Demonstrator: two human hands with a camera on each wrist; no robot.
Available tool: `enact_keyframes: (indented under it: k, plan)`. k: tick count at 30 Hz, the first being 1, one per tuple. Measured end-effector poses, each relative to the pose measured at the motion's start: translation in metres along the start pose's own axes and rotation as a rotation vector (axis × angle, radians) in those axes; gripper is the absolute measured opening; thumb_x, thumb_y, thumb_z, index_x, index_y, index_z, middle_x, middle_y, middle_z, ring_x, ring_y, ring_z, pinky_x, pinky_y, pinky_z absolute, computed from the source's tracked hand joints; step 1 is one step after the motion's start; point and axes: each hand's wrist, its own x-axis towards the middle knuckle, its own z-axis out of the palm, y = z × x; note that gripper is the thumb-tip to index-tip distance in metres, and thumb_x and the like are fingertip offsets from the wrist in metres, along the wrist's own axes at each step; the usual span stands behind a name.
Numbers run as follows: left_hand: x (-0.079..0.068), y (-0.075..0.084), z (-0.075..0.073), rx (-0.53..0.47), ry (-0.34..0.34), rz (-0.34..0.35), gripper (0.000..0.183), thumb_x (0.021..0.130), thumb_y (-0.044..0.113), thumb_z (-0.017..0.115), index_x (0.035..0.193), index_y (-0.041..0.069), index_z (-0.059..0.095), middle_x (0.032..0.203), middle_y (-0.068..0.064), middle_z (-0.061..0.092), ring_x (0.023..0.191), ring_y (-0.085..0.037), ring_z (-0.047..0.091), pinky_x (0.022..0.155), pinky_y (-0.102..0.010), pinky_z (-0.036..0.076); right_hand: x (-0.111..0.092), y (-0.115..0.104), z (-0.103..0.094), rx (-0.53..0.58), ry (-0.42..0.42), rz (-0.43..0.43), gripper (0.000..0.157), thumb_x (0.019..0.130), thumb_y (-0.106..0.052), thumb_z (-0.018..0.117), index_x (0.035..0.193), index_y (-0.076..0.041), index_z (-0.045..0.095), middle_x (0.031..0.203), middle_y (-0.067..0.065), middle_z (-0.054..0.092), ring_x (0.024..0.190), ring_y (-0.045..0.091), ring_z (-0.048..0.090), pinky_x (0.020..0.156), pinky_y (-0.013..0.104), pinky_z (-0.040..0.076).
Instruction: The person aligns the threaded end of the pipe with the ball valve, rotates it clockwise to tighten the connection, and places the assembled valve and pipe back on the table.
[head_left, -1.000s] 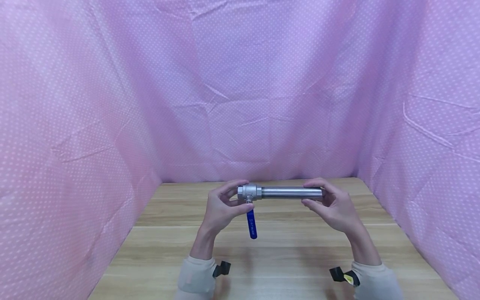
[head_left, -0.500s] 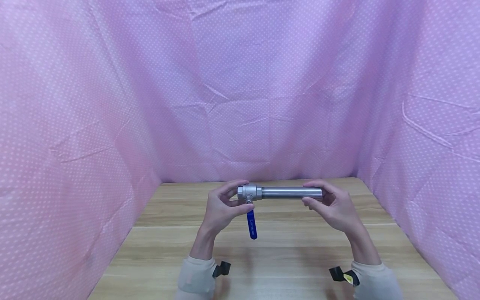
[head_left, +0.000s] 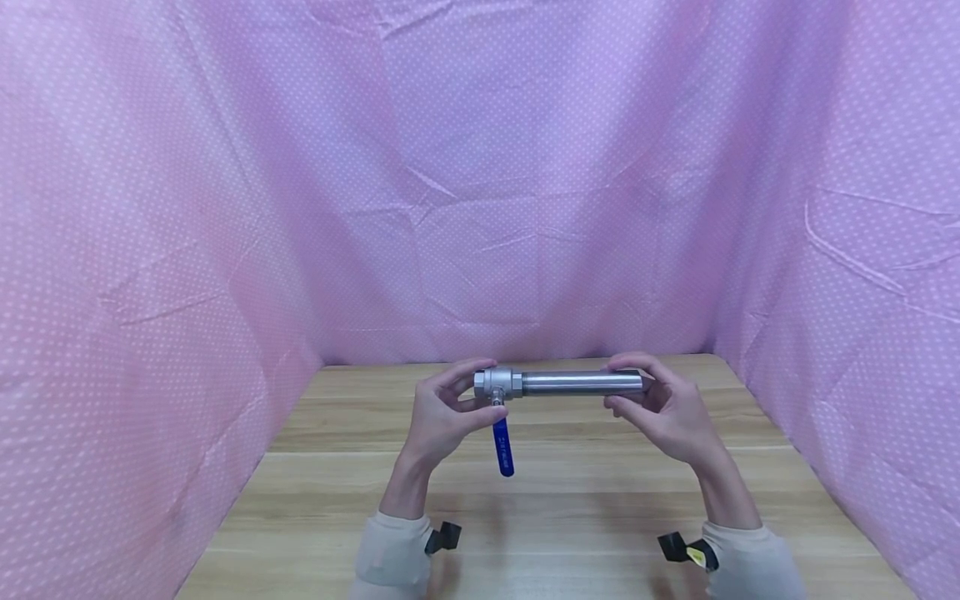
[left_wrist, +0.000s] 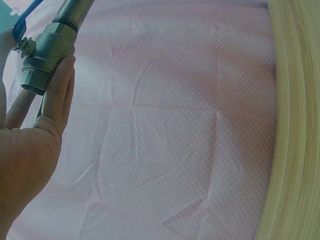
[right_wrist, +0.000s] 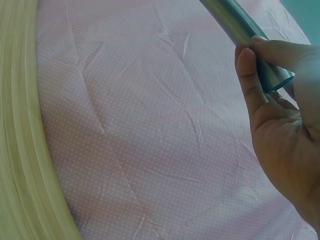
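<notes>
A metal ball valve with a blue lever handle is joined end to end with a smooth steel pipe. Both are held level above the table. My left hand grips the valve body at its left end, thumb by the base of the lever. The pipe's right end is gripped between thumb and fingers of my right hand. Threads show in the left wrist view where the pipe enters the valve. In the right wrist view the pipe's end sticks out past the pinching fingers.
A wooden table lies below both hands. Pink dotted cloth hangs at the back and along both sides. Black camera mounts are strapped at the wrists over pale sleeves.
The pipe's right end has risen very slightly, and my right fingers have shifted a little on it. My left hand stays almost still on the valve.
</notes>
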Motion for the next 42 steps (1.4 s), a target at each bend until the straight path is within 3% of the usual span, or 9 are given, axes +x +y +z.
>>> enact_keyframes:
  k: [7, 14, 22, 30, 42]
  plan:
    - [0.0002, -0.0002, -0.0004, 0.002, 0.005, -0.018, 0.064, 0.081, -0.009, 0.092, 0.142, -0.002, 0.073, 0.138, -0.003, 0.073, 0.125, -0.014, 0.077, 0.105, -0.038, 0.071, -0.0009, 0.0026, -0.0003, 0.042, -0.020, -0.048, 0.042, 0.092, 0.018, 0.082, 0.130, 0.017, 0.064, 0.135, 0.006, 0.071, 0.089, 0.012, 0.080, 0.071, 0.026, 0.071]
    - [0.0004, 0.0005, -0.0005, 0.000, 0.001, -0.004, 0.064, 0.081, -0.010, 0.092, 0.142, -0.003, 0.073, 0.140, -0.008, 0.073, 0.124, -0.015, 0.078, 0.103, -0.038, 0.071, -0.0009, -0.0020, 0.0005, -0.008, 0.007, 0.002, 0.051, 0.083, 0.034, 0.074, 0.130, 0.014, 0.066, 0.133, -0.001, 0.074, 0.088, 0.008, 0.080, 0.070, 0.024, 0.070]
    - [0.0002, -0.0002, -0.0014, 0.005, -0.001, 0.001, 0.064, 0.081, -0.011, 0.092, 0.142, -0.003, 0.072, 0.137, -0.002, 0.073, 0.123, -0.014, 0.078, 0.103, -0.038, 0.071, 0.0010, -0.0023, 0.0008, -0.055, 0.020, -0.013, 0.052, 0.083, 0.034, 0.074, 0.130, 0.013, 0.067, 0.116, -0.007, 0.078, 0.083, 0.004, 0.078, 0.070, 0.020, 0.068]
    - [0.0003, -0.0004, -0.0014, -0.002, -0.001, 0.003, 0.065, 0.080, -0.012, 0.092, 0.142, -0.004, 0.072, 0.138, -0.003, 0.073, 0.124, -0.014, 0.078, 0.104, -0.037, 0.070, -0.0002, -0.0041, 0.0018, -0.054, 0.032, -0.011, 0.051, 0.084, 0.033, 0.075, 0.130, 0.014, 0.067, 0.101, -0.004, 0.077, 0.082, 0.003, 0.076, 0.069, 0.018, 0.067]
    - [0.0005, -0.0010, -0.0021, -0.004, -0.009, 0.003, 0.065, 0.080, -0.013, 0.091, 0.142, -0.003, 0.072, 0.141, -0.009, 0.071, 0.125, -0.014, 0.077, 0.104, -0.039, 0.070, -0.0001, -0.0035, 0.0004, -0.093, 0.037, 0.005, 0.046, 0.087, 0.026, 0.078, 0.129, 0.010, 0.070, 0.092, 0.006, 0.075, 0.080, 0.004, 0.073, 0.068, 0.018, 0.066]
